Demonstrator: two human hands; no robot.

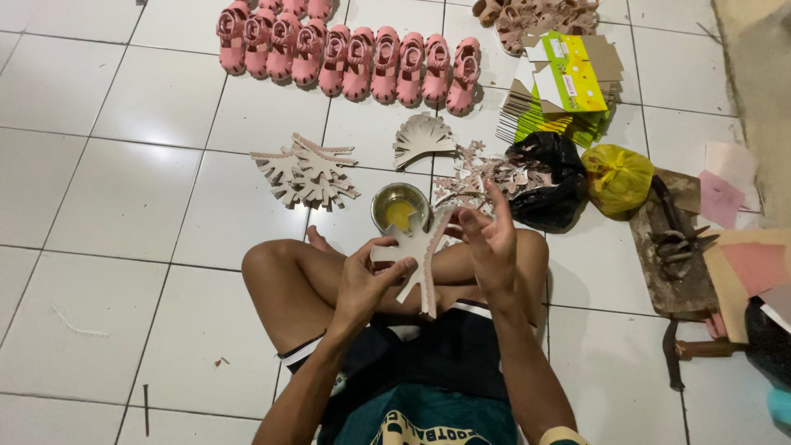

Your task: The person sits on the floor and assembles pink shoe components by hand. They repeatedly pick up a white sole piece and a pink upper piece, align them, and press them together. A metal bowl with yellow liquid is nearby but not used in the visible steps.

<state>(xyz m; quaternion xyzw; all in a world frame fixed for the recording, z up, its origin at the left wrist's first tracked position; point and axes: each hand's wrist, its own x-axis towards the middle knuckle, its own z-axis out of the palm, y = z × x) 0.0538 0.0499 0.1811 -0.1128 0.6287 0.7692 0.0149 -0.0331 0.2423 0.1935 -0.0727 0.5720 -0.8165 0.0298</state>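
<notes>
Two hands working a pale cut-out shoe piece over crossed legs

The left hand (367, 280) is pinching the pale, branching cut-out shoe piece (416, 251) in a narrow grip, fingers curled, wrist bent inward; the right hand (492, 243) is touching its upper edge, fingers spread wide and raised, gripping nothing. A small round metal bowl of yellow glue (400, 208) is sitting on the white tiled floor (124, 189) just beyond
</notes>
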